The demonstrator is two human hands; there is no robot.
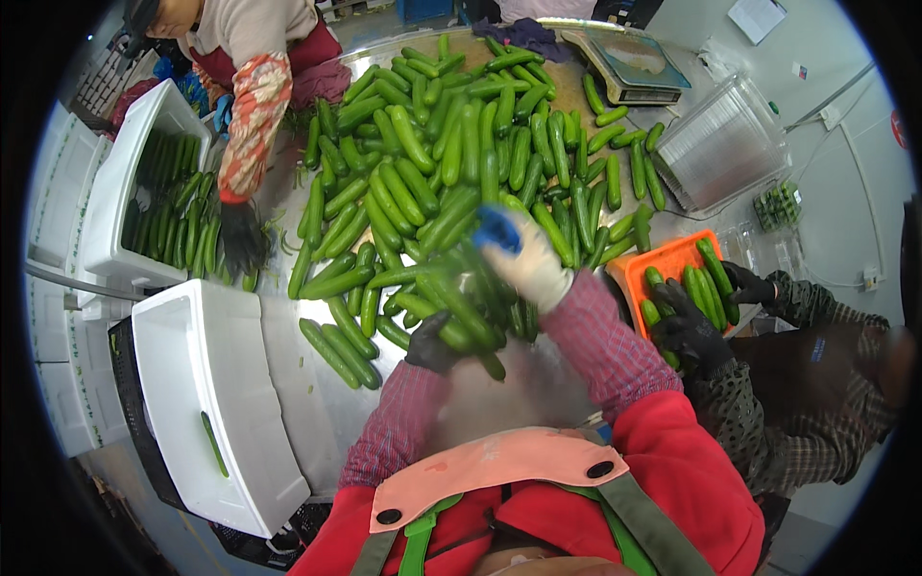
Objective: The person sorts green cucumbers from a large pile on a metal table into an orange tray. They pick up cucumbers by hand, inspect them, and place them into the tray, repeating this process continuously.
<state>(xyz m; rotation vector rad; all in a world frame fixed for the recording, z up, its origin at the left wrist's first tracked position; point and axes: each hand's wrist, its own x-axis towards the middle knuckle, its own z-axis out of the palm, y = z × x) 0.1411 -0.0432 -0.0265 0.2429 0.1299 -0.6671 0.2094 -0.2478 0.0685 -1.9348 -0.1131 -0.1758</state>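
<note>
A large heap of green cucumbers (410,194) covers the middle of a metal table (317,425). My left hand (434,344), in a dark glove, is at the heap's near edge, its fingers around the lower end of several cucumbers (457,309) that lie slantwise before me. My right hand (529,252), in a whitish glove with blue at the fingers, is above the right part of the near heap. Blur and a hazy patch hide whether its fingers hold anything. A pair of cucumbers (349,354) lies side by side left of my left hand.
At left, a white foam box (216,317) holds one cucumber; another foam box (108,209) holds many, beside a co-worker's gloved hand (243,237). At right, a co-worker's gloved hands touch cucumbers in an orange basket (627,270). A scale (634,68) and stacked clear trays (727,144) stand behind.
</note>
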